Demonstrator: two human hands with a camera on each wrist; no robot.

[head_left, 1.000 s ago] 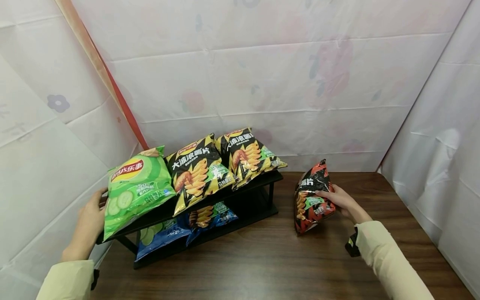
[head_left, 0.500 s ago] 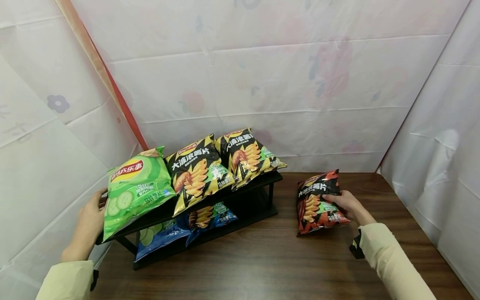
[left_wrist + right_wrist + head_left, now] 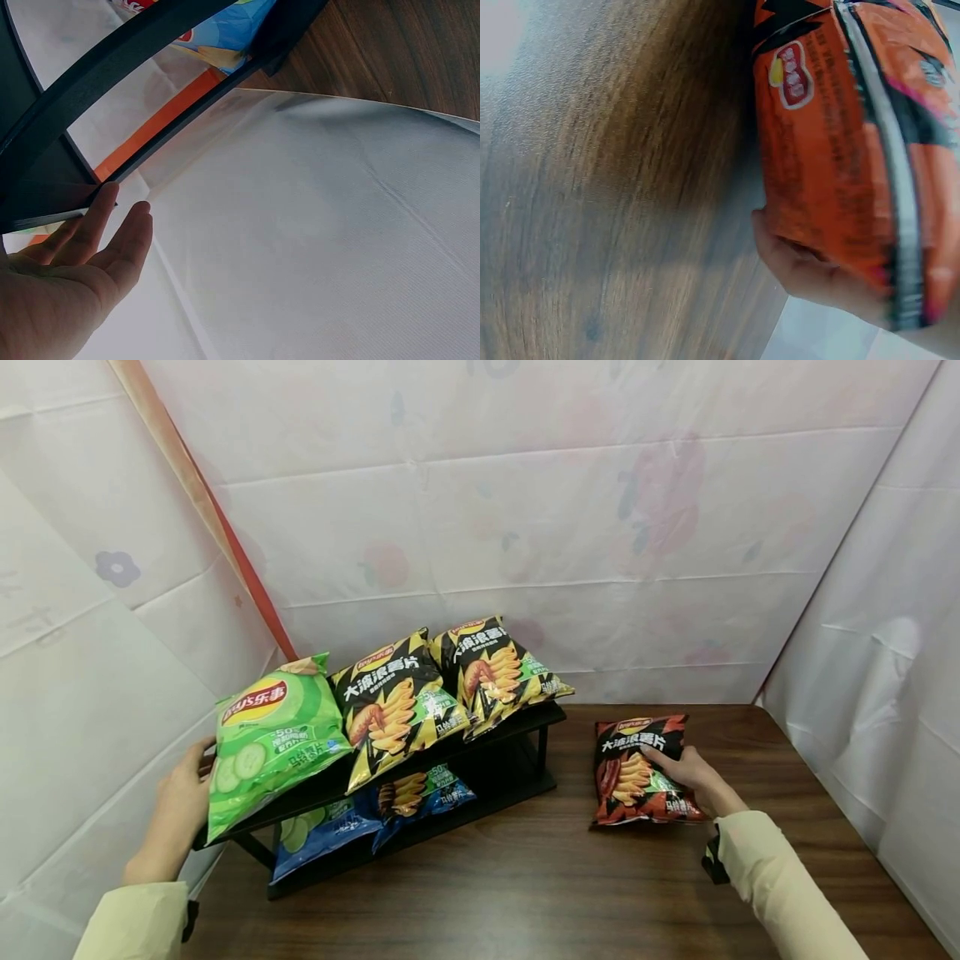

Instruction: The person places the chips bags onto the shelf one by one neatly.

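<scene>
At the right of the head view my right hand [image 3: 690,777] grips a red and black bag of potato chips [image 3: 637,781] by its right side, thumb across the front. The bag is raised with its printed front showing. In the right wrist view fingers [image 3: 802,266] curl against the bag's orange back. My left hand [image 3: 180,797] is at the left end of a black two-tier rack [image 3: 525,777], beside a green bag of potato chips [image 3: 277,731]. The left wrist view has its fingers [image 3: 131,244] extended, touching the rack's edge; its thumb is hidden.
Two black and yellow chip bags, the nearer-left one [image 3: 397,702] and the far one [image 3: 498,668], lie on the rack's upper tier. Blue chip bags [image 3: 330,839] sit below. A brown wooden table [image 3: 525,885] carries everything; white printed cloth [image 3: 525,527] surrounds it.
My right hand has turned the red and black chip bag from a slanted, edge-on pose until its front faces the camera, top edge nearly level. The left hand and the rack have stayed in place.
</scene>
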